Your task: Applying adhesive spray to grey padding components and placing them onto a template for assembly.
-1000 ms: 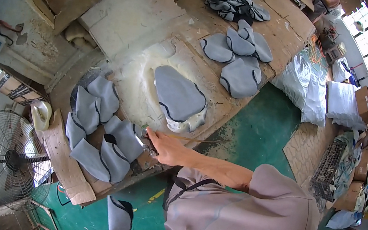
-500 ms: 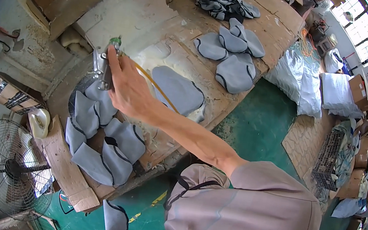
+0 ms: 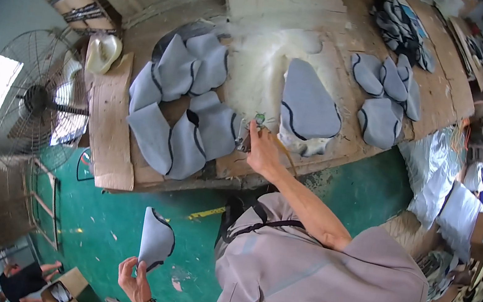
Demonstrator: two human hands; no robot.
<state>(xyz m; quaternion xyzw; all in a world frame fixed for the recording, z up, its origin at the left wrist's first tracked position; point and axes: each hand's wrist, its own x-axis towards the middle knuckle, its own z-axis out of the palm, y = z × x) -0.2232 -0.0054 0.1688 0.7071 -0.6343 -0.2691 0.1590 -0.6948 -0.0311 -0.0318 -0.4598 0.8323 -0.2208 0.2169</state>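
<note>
My left hand (image 3: 135,284) pinches a folded grey fabric piece (image 3: 157,239) with black edging by its lower end, upright over the floor, off the table's near side. My right hand (image 3: 264,154) is closed around a metal spray gun (image 3: 244,141) with a green tip and a yellow hose (image 3: 285,152), low over the table's near edge. Part of the gun is hidden by the fingers. Just right of it, a large rounded grey piece (image 3: 312,102) with black edging lies flat on a cream-crusted patch. Several cupped grey pieces (image 3: 208,124) stand grouped to the left.
More grey pieces (image 3: 380,122) and a dark heap of fabric (image 3: 397,27) lie on the cardboard-covered table (image 3: 239,166) at right. A wire fan (image 3: 37,97) stands left. Silvery sacks (image 3: 428,173) are on the right. Another person (image 3: 25,282) is at lower left.
My view has turned left. My right hand has brought the spray gun back toward the table's near edge. My left hand and its grey piece have come further into view.
</note>
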